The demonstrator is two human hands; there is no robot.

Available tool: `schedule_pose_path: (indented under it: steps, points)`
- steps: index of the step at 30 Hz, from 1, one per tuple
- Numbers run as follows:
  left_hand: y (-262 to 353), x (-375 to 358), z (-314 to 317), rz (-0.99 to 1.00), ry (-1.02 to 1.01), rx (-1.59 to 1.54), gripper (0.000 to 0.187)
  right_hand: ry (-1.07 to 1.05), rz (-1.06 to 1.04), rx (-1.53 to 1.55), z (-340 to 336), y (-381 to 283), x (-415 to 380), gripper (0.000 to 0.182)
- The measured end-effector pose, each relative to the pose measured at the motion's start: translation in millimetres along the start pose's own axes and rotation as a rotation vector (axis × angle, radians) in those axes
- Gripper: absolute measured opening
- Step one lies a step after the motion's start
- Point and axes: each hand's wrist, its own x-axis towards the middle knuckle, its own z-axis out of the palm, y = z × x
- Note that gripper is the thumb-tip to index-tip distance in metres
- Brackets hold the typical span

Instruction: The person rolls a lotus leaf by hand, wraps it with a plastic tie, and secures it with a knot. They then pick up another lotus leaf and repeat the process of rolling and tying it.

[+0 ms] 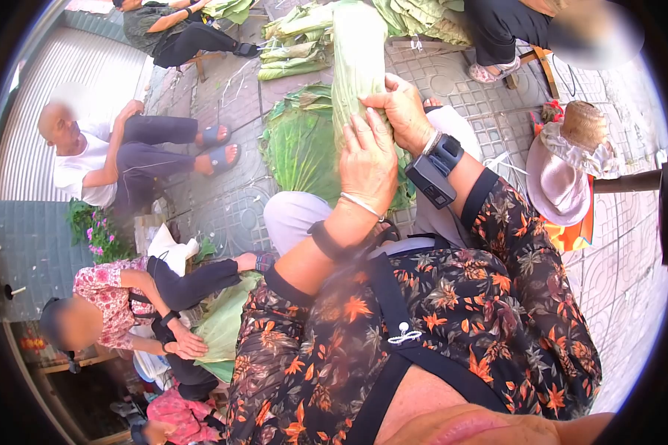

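Observation:
A long, pale green folded leaf bundle [358,55] reaches up and away from my two hands. At its lower right edge, my right hand [407,117] has its fingers bent, with the thumb pressed on the leaf. My left hand [369,162] is lower down, its fingers close together over the near end of the bundle and its thumb hidden. Below and left of the hands, a pile of large green leaves [300,148] lies on the paving by my knees. Folded leaf stacks [295,44] lie farther off.
A seated person [89,148] in a white top is at left. Another person [115,285] at lower left handles a broad leaf [223,319]. More people sit at the top. Hats [560,174] hang at right near a dark pole [631,183]. Patterned paving [234,196] surrounds us.

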Motion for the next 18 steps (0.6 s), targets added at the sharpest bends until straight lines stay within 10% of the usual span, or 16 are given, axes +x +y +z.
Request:
schedule_pose_path:
  steps: [4,11,18]
  points:
    - [-16.9,-2.8,-8.0,-0.013,0.028,-0.525,0.061,-0.097,-0.31,-0.203,0.1,-3.2,1.2,0.048]
    - [-87.5,-7.4,48.9,-0.885,-0.064,-1.379,0.055,-0.199,-0.186,-0.153,6.7,-22.5,-22.9,0.057]
    - [-71.4,-14.6,31.6,-0.795,-0.065,-2.513,0.058,-0.364,0.031,-0.001,19.3,-25.2,-37.4,0.058]
